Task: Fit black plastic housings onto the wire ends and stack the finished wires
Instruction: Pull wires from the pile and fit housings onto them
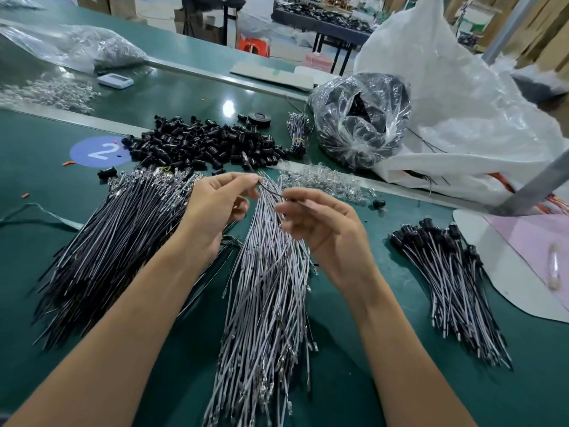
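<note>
Stack of housed wires [446, 272] lies right of the bare wire pile [271, 288]; most remain. Left hand [215, 208] and right hand [320, 223] pinch loose wire [271, 191] above it.

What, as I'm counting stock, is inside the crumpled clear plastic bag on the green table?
The crumpled clear plastic bag holds black plastic pieces, seen at its open top. Folds and glare hide how many there are.

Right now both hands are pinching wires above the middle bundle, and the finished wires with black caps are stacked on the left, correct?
Not quite. In the head view the finished wires lie stacked on the right, not the left. The left hand and right hand do pinch wires above the middle bundle.
</note>
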`<action>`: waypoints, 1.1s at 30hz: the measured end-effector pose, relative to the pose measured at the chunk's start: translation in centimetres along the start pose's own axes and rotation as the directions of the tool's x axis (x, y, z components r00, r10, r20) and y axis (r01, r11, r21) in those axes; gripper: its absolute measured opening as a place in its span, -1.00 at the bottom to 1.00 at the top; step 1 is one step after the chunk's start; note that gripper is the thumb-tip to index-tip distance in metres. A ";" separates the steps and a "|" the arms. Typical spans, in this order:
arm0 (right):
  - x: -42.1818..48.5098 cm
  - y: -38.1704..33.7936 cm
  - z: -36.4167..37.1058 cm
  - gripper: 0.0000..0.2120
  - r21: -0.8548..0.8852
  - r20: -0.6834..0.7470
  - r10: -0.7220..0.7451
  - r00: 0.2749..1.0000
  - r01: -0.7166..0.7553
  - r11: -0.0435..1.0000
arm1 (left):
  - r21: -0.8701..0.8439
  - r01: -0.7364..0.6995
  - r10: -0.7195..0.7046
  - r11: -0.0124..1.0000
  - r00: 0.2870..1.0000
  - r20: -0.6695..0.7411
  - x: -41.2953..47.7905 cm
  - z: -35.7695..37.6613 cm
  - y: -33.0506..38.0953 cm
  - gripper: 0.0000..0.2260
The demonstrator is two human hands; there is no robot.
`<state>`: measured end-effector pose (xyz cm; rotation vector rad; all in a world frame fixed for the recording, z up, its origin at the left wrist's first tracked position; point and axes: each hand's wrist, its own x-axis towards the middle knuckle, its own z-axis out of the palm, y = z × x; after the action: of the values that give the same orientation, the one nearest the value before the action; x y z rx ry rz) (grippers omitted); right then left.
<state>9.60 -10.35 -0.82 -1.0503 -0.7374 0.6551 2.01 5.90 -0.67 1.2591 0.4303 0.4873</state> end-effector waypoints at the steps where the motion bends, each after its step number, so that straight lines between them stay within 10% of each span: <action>1: 0.0 -0.1 -0.1 -0.74 0.076 0.014 -0.026 1.000 0.025 0.997 | 0.026 0.010 -0.010 1.000 1.000 0.009 0.0 0.0 -0.1 -0.88; 6: 0.0 -0.9 -0.9 -0.84 0.168 -0.187 -0.197 0.962 0.229 0.959 | 0.279 0.006 -0.008 0.960 1.000 0.007 0.2 0.0 -0.8 -0.95; 11: -0.7 -2.7 -3.2 -0.89 0.117 -0.496 -0.250 0.831 0.349 0.930 | 0.776 -0.073 0.117 0.627 0.993 -0.001 0.3 -0.1 -1.8 -0.92; 22: -0.3 -2.1 -2.9 -0.89 -0.006 -0.527 -0.181 0.830 0.210 0.978 | 0.747 0.090 -0.123 0.658 0.992 -0.011 0.1 -0.7 -0.8 -0.77; 33: -0.3 -1.9 -2.5 -0.82 -0.108 -0.489 -0.149 0.859 0.110 0.988 | 0.683 0.031 0.079 0.730 0.988 -0.130 0.4 -0.9 -0.7 -0.89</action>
<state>11.61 -12.55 0.11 -1.1667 -0.3762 0.2184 1.86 6.68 -1.57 1.9588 0.7707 0.4606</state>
